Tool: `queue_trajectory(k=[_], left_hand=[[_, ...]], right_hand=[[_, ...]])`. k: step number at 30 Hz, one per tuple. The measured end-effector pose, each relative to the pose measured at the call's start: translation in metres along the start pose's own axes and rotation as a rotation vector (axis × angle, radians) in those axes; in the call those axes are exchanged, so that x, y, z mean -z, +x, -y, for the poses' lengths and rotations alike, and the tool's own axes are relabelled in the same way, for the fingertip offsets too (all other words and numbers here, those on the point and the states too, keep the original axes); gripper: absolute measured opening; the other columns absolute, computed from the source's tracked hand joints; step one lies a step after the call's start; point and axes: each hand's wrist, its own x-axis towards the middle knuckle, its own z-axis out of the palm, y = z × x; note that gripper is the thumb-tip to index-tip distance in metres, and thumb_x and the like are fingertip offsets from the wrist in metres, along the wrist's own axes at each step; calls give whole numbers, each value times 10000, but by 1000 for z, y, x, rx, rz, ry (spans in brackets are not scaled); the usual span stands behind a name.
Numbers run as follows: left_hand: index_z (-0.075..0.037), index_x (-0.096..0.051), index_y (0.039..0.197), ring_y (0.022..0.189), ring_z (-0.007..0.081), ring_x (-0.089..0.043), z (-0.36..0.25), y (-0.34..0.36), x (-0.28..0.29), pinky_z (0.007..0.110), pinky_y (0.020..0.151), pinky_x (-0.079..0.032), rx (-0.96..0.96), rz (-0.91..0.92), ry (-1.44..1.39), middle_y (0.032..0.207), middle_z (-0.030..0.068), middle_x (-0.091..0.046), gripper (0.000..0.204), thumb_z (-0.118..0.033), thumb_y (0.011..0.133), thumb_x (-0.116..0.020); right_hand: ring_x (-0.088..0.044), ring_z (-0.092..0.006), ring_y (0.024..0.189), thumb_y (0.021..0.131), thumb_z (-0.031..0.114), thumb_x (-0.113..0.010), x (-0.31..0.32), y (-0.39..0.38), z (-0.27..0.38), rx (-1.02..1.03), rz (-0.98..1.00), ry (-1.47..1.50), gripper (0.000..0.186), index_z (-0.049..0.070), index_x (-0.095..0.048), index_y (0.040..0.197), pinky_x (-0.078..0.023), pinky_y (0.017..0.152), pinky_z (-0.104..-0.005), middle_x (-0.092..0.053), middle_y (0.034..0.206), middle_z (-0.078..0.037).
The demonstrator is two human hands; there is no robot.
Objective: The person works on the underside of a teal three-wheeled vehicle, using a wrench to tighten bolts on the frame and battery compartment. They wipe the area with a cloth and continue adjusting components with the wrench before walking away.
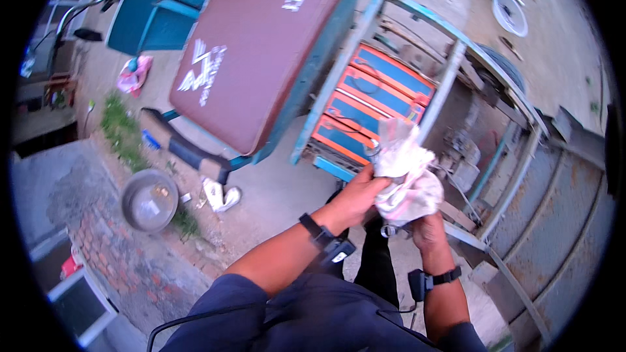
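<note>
While the left hand (360, 197) grips a crumpled white-and-pink cloth (412, 179) with its thumb laid along the left side, the right hand (430, 231) meets the fabric's near right edge; its fingers are hidden, so how tightly they close cannot be told. The cloth is bunched into soft, irregular folds, held up in front of the body, and a small metallic ring (389, 230) shows at its near edge.

Beyond the cloth, to the far left, block-like batteries (385, 81) with smooth blue tops and orange edges sit side by side inside a scuffed turquoise metal frame (337, 76). Left of that frame stands a broad brown panel (261, 45), smooth, with rounded corners and white markings. On the right, ridged metal sheeting (554, 212) is mottled with rust.

Farther to the left, a round, dull grey basin (143, 217) rests on rough ground near a strip of tufted grass (120, 132), with weathered brickwork (120, 254) on its near side.
</note>
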Motion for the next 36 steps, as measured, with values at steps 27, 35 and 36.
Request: queue_trajectory(k=[27,35,36], left_hand=[[-128,-503,1264,1077,206,-583,-19,-31,75,435,949,-462,-56,-104,-135,1182,57,-610,343,-143,926,-561],[-115,-530,1077,656,124,-547,-3,-63,134,280,631,-463,-285,-480,-135,882,62,-638,166,-62,929,-585],[-117,-527,1067,625,117,-537,-6,-70,140,265,597,-449,-322,-547,-122,877,65,-639,160,-62,931,-590]], right_hand=[[-586,-188,1092,822,71,-722,0,17,73,212,-45,-25,578,40,-466,1340,-498,928,-354,-595,1218,-54],[-586,-188,1107,957,103,-582,-84,99,46,456,184,-593,398,48,-475,1337,-482,972,-350,-574,1272,-71],[-587,-190,1108,947,82,-583,-117,105,38,357,168,-356,398,50,-483,1331,-483,970,-351,-582,1262,-71]])
